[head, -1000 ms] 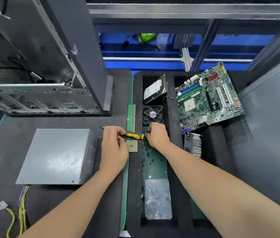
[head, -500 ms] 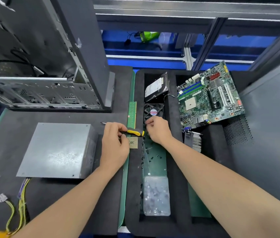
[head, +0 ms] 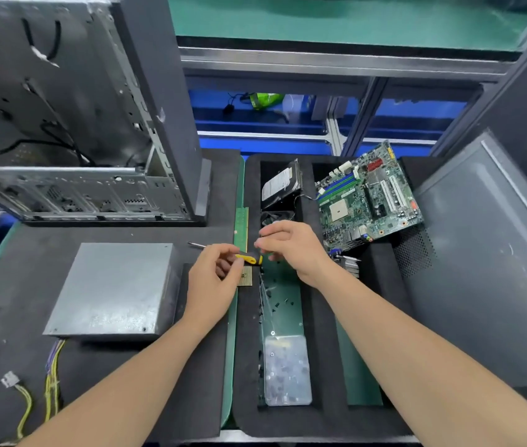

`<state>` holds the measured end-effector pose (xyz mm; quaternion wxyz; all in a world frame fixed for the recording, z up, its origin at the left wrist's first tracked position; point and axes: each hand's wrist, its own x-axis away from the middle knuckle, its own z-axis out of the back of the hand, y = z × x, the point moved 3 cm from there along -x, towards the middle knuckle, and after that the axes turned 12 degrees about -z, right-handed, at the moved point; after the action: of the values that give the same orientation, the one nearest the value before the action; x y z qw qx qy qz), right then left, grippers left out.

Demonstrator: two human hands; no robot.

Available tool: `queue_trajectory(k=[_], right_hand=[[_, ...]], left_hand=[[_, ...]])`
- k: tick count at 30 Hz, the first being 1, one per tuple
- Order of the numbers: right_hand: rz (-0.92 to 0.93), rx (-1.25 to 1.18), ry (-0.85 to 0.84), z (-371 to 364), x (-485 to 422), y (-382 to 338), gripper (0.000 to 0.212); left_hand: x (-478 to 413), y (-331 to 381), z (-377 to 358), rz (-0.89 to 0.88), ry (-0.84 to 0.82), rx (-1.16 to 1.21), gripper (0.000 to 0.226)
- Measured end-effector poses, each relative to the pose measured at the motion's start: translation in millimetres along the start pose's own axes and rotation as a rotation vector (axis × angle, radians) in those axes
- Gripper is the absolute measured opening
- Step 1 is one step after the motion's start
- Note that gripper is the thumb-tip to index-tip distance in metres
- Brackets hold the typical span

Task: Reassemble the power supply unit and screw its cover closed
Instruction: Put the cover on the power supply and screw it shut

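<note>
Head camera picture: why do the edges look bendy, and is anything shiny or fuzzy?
Head view: the wide-angle lens bows the computer case and side panel outward near the edges; head view: soft glare whitens the power supply cover; head view: the right hand looks slightly smeared, the motherboard looks sharp.

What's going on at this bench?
A person is working with bare hands. The left hand holds a yellow-handled screwdriver. The right hand hovers beside its handle, above loose screws, with curled fingers; whether they pinch a screw is unclear. The grey power supply lies untouched on the mat to the left.
</note>
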<state>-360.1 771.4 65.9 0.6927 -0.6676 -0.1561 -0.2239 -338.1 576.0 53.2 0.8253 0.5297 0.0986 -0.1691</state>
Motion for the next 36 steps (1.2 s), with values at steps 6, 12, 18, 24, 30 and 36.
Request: queue_trajectory(k=[6,12,18,24,30,36], right_hand=[[0.005,-0.091,-0.09,-27,19,-34,0.025],[-0.037,-0.183,-0.136,-55,34,-54,0.021],[-0.039,-0.179,-0.226,-76,48,-64,0.017],[0.235,0.467,0.054,-77,41,-58,0.019],[0.266,1.036,0.1,-99,29,-18,0.023],[0.261,1.041,0.196,-102,14,-11,0.02]], left_hand=[[-24,35,23,-0.104,0.089,-0.057,0.011],[-44,50,61,-0.26,0.058,-0.355,0.008],[-43,45,89,-0.377,0.009,-0.439,0.01],[-36,33,120,-0.187,0.041,-0.289,0.015],[-26,-5,168,0.237,0.203,0.218,0.005],[-31,-17,199,0.292,0.205,0.429,0.013]])
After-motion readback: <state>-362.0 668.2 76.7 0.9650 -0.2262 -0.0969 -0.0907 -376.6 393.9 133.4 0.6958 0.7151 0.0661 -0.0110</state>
